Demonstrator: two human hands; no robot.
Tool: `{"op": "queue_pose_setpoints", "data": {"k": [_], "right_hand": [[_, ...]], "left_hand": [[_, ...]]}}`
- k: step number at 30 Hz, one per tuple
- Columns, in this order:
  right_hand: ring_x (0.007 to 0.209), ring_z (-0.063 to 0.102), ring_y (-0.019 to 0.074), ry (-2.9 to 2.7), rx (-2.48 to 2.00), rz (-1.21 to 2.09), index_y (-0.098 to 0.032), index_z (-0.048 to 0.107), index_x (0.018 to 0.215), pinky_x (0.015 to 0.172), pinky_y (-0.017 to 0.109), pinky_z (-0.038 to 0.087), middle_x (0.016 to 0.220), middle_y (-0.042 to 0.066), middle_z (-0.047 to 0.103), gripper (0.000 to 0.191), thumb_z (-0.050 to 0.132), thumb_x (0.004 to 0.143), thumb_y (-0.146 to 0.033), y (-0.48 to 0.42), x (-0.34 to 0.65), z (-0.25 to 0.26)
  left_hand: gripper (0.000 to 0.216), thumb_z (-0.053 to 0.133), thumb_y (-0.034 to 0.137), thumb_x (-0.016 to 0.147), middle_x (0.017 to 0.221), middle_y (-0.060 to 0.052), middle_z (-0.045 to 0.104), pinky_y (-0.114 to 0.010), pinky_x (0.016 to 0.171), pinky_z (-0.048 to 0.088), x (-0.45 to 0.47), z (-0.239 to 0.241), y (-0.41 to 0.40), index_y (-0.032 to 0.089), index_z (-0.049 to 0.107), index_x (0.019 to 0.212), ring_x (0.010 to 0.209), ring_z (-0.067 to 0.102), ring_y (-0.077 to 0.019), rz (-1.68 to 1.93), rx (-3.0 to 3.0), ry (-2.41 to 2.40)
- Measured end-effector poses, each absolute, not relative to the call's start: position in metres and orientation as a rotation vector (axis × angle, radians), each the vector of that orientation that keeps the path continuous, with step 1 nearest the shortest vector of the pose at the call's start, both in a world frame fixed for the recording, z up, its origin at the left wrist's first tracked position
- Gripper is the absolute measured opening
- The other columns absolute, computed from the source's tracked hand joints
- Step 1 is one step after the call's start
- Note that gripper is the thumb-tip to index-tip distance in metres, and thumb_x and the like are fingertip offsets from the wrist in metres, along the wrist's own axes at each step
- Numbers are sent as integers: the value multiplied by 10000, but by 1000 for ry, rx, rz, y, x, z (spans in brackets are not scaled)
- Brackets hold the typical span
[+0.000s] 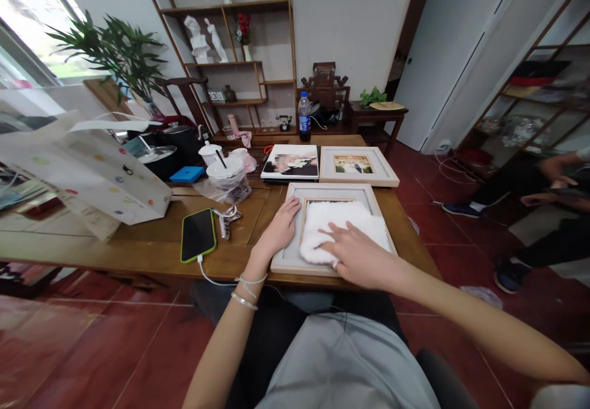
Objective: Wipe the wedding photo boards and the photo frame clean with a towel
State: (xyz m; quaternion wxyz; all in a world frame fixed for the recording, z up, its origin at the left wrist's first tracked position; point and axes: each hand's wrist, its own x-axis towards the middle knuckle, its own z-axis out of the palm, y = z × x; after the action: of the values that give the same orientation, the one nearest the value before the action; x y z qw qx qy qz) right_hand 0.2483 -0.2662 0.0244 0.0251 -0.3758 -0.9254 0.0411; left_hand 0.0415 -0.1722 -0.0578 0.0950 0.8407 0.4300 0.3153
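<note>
A light wooden picture frame (288, 260) with a pale grey mat lies flat at the table's front edge. A fluffy white cloth (318, 215) covers most of its middle, so the picture beneath is largely hidden. My right hand (357, 252) presses down on the cloth, its fingers bent into the pile and gripping it. On the frame's left side rests my left hand (282, 228), fingers stretched out and holding nothing. Just behind are a second framed photo (385, 166) and a white-edged photo album (290, 162).
Left on the wooden table (249, 261) are a charging phone (198, 235), a lidded cup in a plastic bag (225, 172), a blue box (187, 174) and a large paper bag (115, 175). A dark drink bottle (305, 117) stands behind. Someone sits at right, legs (530, 243) visible.
</note>
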Motion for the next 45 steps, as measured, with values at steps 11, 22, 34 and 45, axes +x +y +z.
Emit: {"op": "queue_pose_setpoints", "data": {"k": [11, 22, 34, 45], "right_hand": [[1237, 388, 258, -2789, -1130, 359, -237, 557, 1151, 985, 415, 320, 1314, 98, 480, 464, 479, 708, -122, -289, 260, 29], [1302, 231, 371, -2705, -1432, 3, -151, 528, 1195, 992, 603, 198, 1408, 183, 327, 481, 458, 722, -103, -252, 226, 6], [1305, 282, 258, -2827, -1140, 64, -161, 652, 977, 1064, 473, 219, 1381, 130, 396, 404, 422, 669, -40, -283, 256, 7], [817, 609, 248, -2337, -1449, 324, -185, 643, 899, 719, 343, 481, 901, 58, 673, 228, 454, 777, -224, -248, 352, 51]], "left_hand": [[530, 333, -20, 723, 1333, -154, 466, -457, 1090, 276, 41, -55, -173, 57, 493, 1222, 1310, 325, -222, 916, 2496, 1276], [497, 342, 4, 772, 1347, -135, 455, -456, 1086, 279, 41, -50, -178, 102, 496, 1235, 1315, 319, -218, 954, 2432, 1231], [529, 328, -30, 738, 1329, -138, 474, -464, 1095, 268, 41, -49, -178, 79, 500, 1226, 1308, 331, -220, 966, 2425, 1256], [537, 350, -16, 730, 1347, -134, 454, -473, 1099, 257, 40, -54, -177, 85, 491, 1238, 1319, 309, -226, 956, 2417, 1255]]}}
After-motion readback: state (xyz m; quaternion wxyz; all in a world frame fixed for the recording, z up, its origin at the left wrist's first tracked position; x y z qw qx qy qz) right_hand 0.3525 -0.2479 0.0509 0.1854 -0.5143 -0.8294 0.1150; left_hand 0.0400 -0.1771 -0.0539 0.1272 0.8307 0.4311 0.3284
